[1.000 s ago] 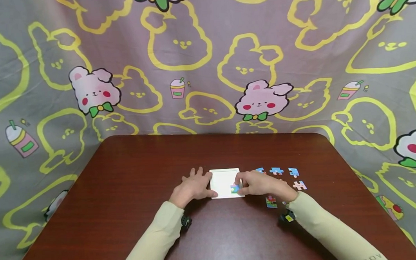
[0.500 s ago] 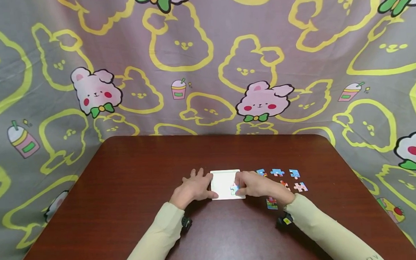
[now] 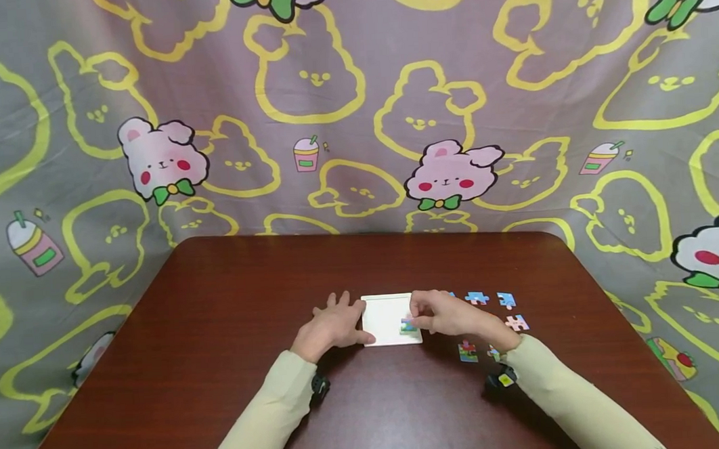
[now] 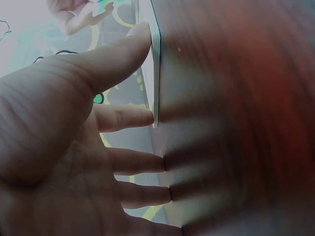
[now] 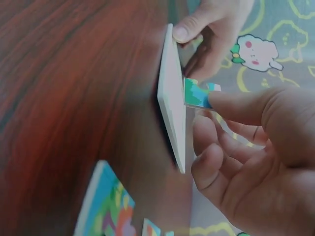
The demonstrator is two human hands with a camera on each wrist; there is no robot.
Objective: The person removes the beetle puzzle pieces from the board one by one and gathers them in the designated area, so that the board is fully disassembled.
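Note:
A shallow white tray [image 3: 379, 318] lies on the table in the head view. At its left side rests my left hand [image 3: 333, 326], fingers spread with their tips down on the table and the thumb [image 4: 123, 51] on the tray's edge. My right hand [image 3: 446, 313] pinches a blue and green jigsaw piece [image 5: 195, 94] between thumb and fingers. The piece stands close over the tray's near right corner, its lower edge right at the tray surface in the right wrist view. Curled fingers of that hand stay beside the tray's rim.
Right of the tray, several loose jigsaw pieces lie on the table, among them a blue one [image 3: 476, 298], a pink one [image 3: 516, 323] and a green and red one [image 3: 468, 352]. The brown table [image 3: 247, 284] ends at a patterned cloth [image 3: 353, 103].
My right hand has shifted the jigsaw piece slightly over the tray's near right corner, changing its tilt, and its fingers have opened a little from the rim. My left hand has kept its place.

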